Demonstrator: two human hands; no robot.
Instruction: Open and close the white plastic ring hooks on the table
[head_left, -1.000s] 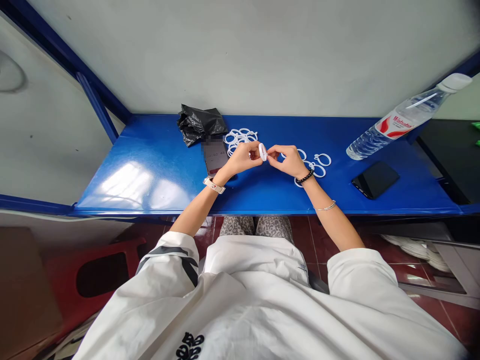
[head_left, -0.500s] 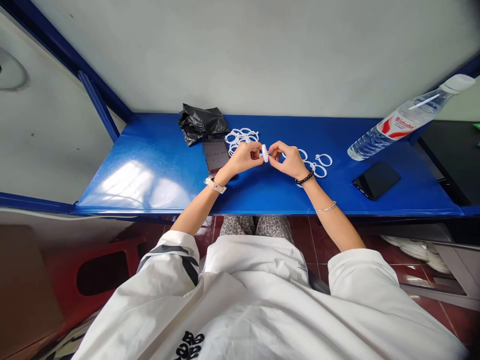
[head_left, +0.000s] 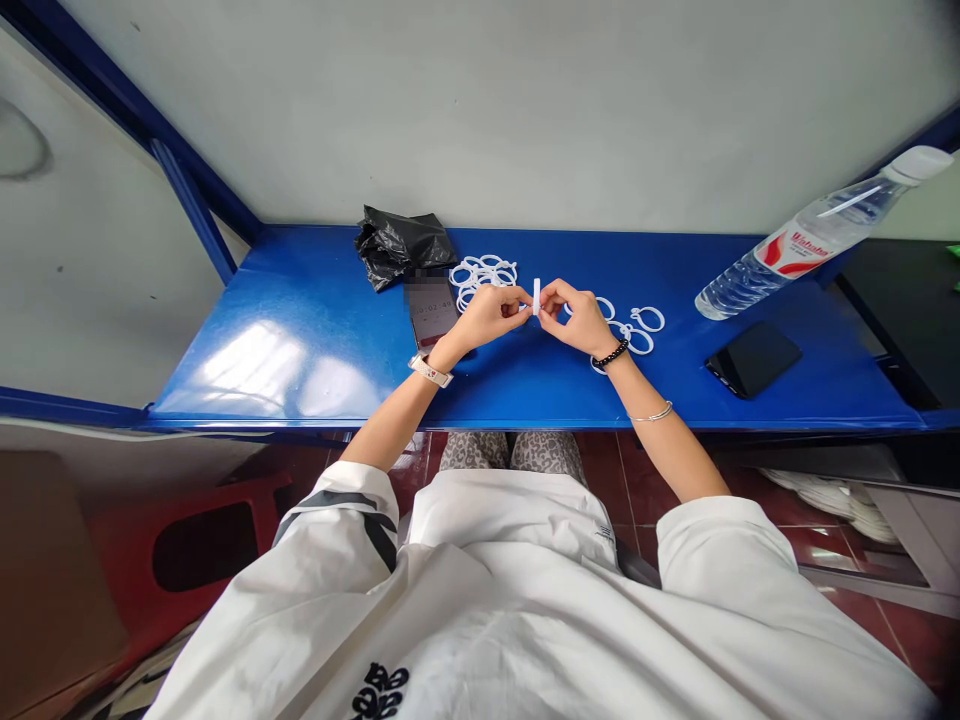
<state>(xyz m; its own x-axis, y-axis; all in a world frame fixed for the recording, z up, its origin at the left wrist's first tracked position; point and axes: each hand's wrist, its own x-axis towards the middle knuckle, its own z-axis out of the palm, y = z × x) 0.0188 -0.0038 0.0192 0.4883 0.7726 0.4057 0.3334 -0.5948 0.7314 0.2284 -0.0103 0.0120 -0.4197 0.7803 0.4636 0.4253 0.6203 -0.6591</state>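
Between my two hands a white plastic ring [head_left: 536,297] stands on edge, seen nearly side-on, held above the blue table [head_left: 330,310]. My left hand [head_left: 495,312] pinches it from the left with thumb and forefinger. From the other side my right hand [head_left: 575,315] is closed on it, also at the fingertips. Behind my left hand lies a pile of white rings [head_left: 487,270]. Several loose white rings [head_left: 647,319] lie beside and partly under my right hand. What the fingertips do at the ring's lower part is too small to make out.
A phone showing a timer [head_left: 433,312] lies left of my left hand, against a crumpled black plastic bag [head_left: 405,245]. On the right are a dark phone [head_left: 754,360] and a tall water bottle [head_left: 806,240]. A pale wall [head_left: 480,120] rises behind the table.
The ring between my fingers has turned more upright and shifted slightly right and up. My hands have barely moved. The timer's display has advanced.
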